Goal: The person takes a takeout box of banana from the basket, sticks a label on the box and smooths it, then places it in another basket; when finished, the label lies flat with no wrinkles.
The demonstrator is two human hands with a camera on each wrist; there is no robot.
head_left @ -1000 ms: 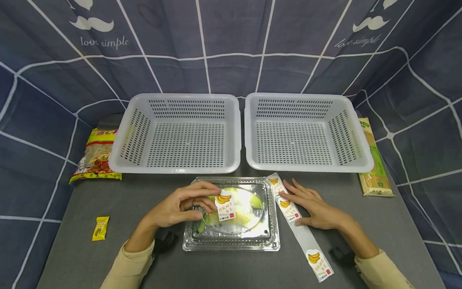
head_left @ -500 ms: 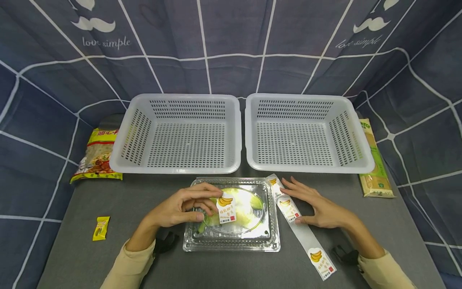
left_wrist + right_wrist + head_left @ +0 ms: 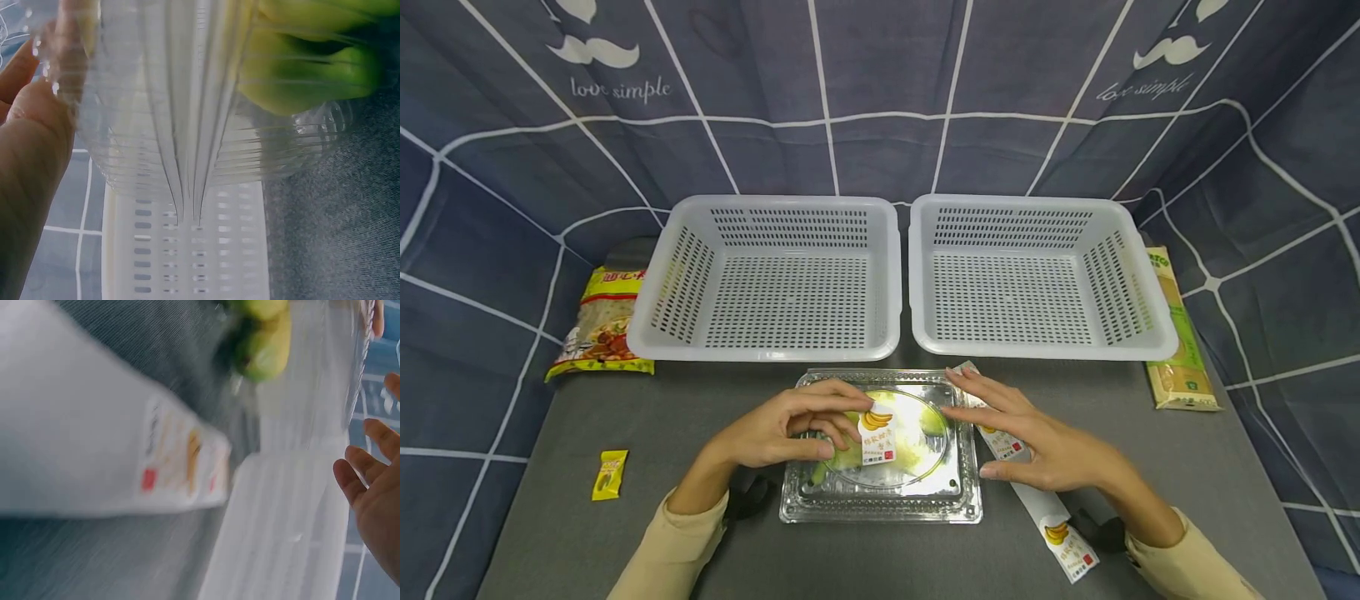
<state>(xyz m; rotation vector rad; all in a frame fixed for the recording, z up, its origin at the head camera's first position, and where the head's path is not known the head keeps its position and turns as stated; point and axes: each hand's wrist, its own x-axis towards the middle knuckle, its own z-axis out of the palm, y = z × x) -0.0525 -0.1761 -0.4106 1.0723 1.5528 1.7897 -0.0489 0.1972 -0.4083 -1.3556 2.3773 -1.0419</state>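
A clear plastic clamshell box [image 3: 880, 505] lies on the grey table, with yellow-green fruit [image 3: 312, 69] showing through its walls. Over its lid, my left hand [image 3: 793, 423] holds a white sticker [image 3: 877, 433] with a banana picture by its upper left edge, at the fingertips. My right hand [image 3: 1037, 433] is spread with fingers apart, its fingertips over the box's right edge and nothing in its grasp. Beneath that hand a strip of banana stickers [image 3: 1043, 504] slants across the table, partly hidden.
Two white perforated baskets [image 3: 763, 354] [image 3: 1045, 346] stand side by side behind the box. A yellow food bag [image 3: 602, 321] lies at the left, a small yellow packet [image 3: 610, 474] in front of it. A green-yellow package [image 3: 1183, 358] lies at the right.
My right hand has moved left off the sticker strip toward the box. My left hand has shifted slightly right with the sticker. The box has stayed in place.
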